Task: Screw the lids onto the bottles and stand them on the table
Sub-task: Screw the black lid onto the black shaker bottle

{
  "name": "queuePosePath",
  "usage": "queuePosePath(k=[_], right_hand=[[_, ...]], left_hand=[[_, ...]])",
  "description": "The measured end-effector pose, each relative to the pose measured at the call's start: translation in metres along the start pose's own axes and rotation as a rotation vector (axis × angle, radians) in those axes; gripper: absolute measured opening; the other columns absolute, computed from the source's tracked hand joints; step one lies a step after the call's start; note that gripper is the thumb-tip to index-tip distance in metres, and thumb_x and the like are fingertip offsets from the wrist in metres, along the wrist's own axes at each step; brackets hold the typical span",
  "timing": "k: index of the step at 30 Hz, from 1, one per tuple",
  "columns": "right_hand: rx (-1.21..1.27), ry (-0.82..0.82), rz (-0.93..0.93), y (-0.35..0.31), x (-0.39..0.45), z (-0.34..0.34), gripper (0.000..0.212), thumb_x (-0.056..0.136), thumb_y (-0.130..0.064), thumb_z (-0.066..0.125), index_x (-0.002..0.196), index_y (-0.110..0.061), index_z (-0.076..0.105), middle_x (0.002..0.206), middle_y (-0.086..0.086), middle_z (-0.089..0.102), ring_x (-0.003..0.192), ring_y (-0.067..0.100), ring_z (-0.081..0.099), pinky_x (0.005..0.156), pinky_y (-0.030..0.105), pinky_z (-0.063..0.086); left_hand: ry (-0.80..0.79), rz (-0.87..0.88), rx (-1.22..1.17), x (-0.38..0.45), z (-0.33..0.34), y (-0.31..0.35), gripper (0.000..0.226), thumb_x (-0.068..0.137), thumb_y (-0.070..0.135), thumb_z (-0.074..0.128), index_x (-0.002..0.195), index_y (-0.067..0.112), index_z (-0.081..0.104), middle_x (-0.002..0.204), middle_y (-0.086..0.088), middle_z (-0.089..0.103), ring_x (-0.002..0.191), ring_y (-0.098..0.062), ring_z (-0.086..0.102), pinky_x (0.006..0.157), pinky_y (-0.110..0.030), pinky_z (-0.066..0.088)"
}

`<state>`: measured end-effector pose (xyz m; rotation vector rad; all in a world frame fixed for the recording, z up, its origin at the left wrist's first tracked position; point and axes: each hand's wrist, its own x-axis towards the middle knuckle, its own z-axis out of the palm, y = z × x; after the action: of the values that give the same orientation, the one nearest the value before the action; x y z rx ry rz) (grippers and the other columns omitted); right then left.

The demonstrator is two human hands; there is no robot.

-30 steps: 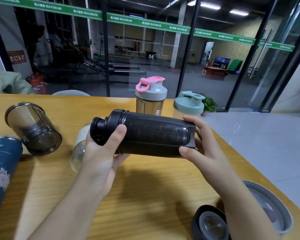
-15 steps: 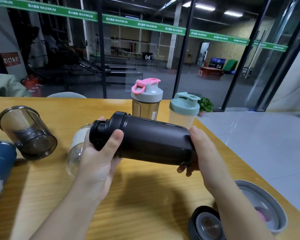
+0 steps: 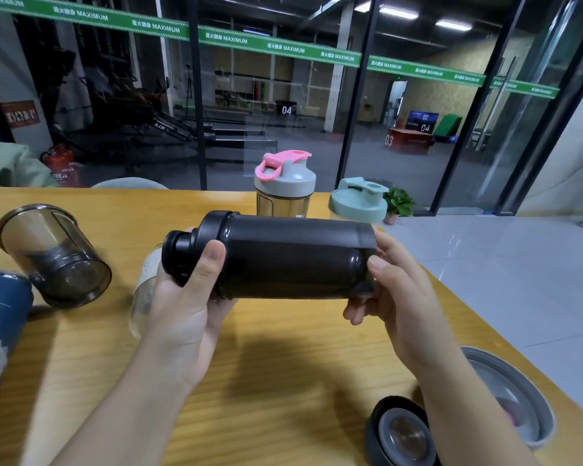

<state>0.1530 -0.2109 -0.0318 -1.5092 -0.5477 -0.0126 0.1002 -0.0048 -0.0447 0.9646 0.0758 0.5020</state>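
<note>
Nearest, at five o'clock, a black lid [image 3: 401, 432] and a grey lid [image 3: 515, 398] are lying loose on the table [image 3: 283, 381], waiting. In the middle, the black bottle [image 3: 283, 257] is lying sideways in the air. The left hand [image 3: 186, 307] is wrapping its fingers round the cap end; the right hand [image 3: 394, 287] is gripping the bottom. I think this lid is nearly tight. At nine o'clock, open cups [image 3: 51, 257] are lying down, lidless. Far away at twelve o'clock, the pink-lidded bottle [image 3: 285, 186] and the green-lidded bottle [image 3: 357, 201] are standing, done.
</note>
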Motion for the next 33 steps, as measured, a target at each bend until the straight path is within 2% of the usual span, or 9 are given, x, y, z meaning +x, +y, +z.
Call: queuePosePath(k=[3, 8, 17, 20, 23, 25, 27, 30, 33], right_hand=[[-0.034, 0.030, 0.036, 0.001, 0.002, 0.000, 0.042, 0.082, -0.038, 0.049, 0.112, -0.013, 0.061, 0.071, -0.001, 0.063, 0.050, 0.021, 0.054, 0.044, 0.025, 0.042], [-0.130, 0.070, 0.121, 0.004, 0.003, 0.001, 0.065, 0.068, -0.063, 0.044, 0.103, -0.010, 0.063, 0.060, -0.001, 0.056, 0.045, 0.017, 0.049, 0.042, 0.025, 0.035], [-0.039, 0.136, 0.426, 0.000, 0.000, 0.001, 0.042, 0.093, -0.049, 0.040, 0.082, -0.013, 0.057, 0.045, 0.002, 0.052, 0.049, 0.017, 0.041, 0.048, 0.025, 0.029], [0.023, 0.098, 0.489, 0.000, -0.002, -0.003, 0.044, 0.094, -0.051, 0.036, 0.080, -0.012, 0.053, 0.053, 0.009, 0.054, 0.049, 0.022, 0.044, 0.047, 0.024, 0.030], [-0.120, 0.109, 0.404, 0.004, 0.001, 0.000, 0.053, 0.097, -0.054, 0.026, 0.085, -0.014, 0.057, 0.053, 0.011, 0.057, 0.046, 0.024, 0.049, 0.045, 0.026, 0.034], [-0.192, 0.085, 0.276, 0.003, 0.001, 0.004, 0.050, 0.098, -0.054, 0.025, 0.097, -0.019, 0.061, 0.075, 0.011, 0.066, 0.059, 0.025, 0.056, 0.050, 0.030, 0.040], [-0.199, 0.076, 0.176, 0.003, 0.002, 0.005, 0.039, 0.089, -0.061, 0.038, 0.114, -0.035, 0.055, 0.108, -0.009, 0.065, 0.078, 0.022, 0.062, 0.052, 0.034, 0.050], [-0.300, -0.042, 0.006, 0.000, -0.002, 0.004, 0.056, 0.070, -0.067, 0.047, 0.124, -0.059, 0.037, 0.110, -0.046, 0.048, 0.094, 0.005, 0.063, 0.068, 0.030, 0.057], [-0.385, -0.106, -0.079, -0.001, -0.008, 0.004, 0.058, 0.073, -0.059, 0.055, 0.127, -0.062, 0.035, 0.123, -0.034, 0.050, 0.098, 0.008, 0.063, 0.081, 0.029, 0.054]], left_hand=[[-0.009, 0.008, -0.019, -0.001, 0.001, 0.003, 0.116, 0.032, 0.052, 0.092, 0.131, 0.011, 0.049, 0.124, -0.009, 0.065, 0.113, -0.024, 0.063, 0.093, -0.045, 0.050], [-0.034, 0.013, -0.016, -0.002, 0.001, 0.002, 0.122, 0.031, 0.052, 0.093, 0.136, 0.013, 0.045, 0.128, -0.011, 0.062, 0.115, -0.024, 0.062, 0.099, -0.047, 0.047], [-0.048, 0.022, -0.002, -0.003, 0.004, -0.003, 0.115, 0.026, 0.053, 0.093, 0.129, 0.022, 0.052, 0.110, -0.001, 0.070, 0.104, -0.019, 0.066, 0.099, -0.047, 0.045], [-0.067, 0.035, -0.002, -0.003, 0.003, -0.004, 0.103, 0.023, 0.052, 0.093, 0.118, 0.031, 0.057, 0.103, 0.006, 0.072, 0.098, -0.014, 0.068, 0.092, -0.041, 0.052], [-0.044, 0.043, 0.000, -0.002, 0.003, -0.005, 0.096, 0.020, 0.052, 0.093, 0.108, 0.039, 0.060, 0.102, 0.009, 0.072, 0.099, -0.012, 0.067, 0.095, -0.040, 0.047], [-0.013, 0.039, 0.000, -0.001, 0.004, -0.006, 0.085, 0.026, 0.047, 0.092, 0.104, 0.042, 0.061, 0.106, 0.009, 0.070, 0.106, -0.014, 0.064, 0.103, -0.044, 0.040], [0.034, 0.036, -0.003, 0.000, 0.003, -0.006, 0.071, 0.037, 0.041, 0.083, 0.104, 0.043, 0.060, 0.110, 0.009, 0.068, 0.112, -0.016, 0.061, 0.107, -0.049, 0.036], [0.100, 0.048, -0.006, 0.003, -0.001, -0.004, 0.070, 0.036, 0.044, 0.086, 0.102, 0.040, 0.063, 0.122, 0.004, 0.066, 0.116, -0.018, 0.060, 0.103, -0.051, 0.040], [0.142, 0.066, -0.018, 0.005, -0.004, -0.002, 0.074, 0.025, 0.056, 0.091, 0.093, 0.037, 0.067, 0.129, -0.003, 0.062, 0.115, -0.021, 0.061, 0.098, -0.049, 0.047]])
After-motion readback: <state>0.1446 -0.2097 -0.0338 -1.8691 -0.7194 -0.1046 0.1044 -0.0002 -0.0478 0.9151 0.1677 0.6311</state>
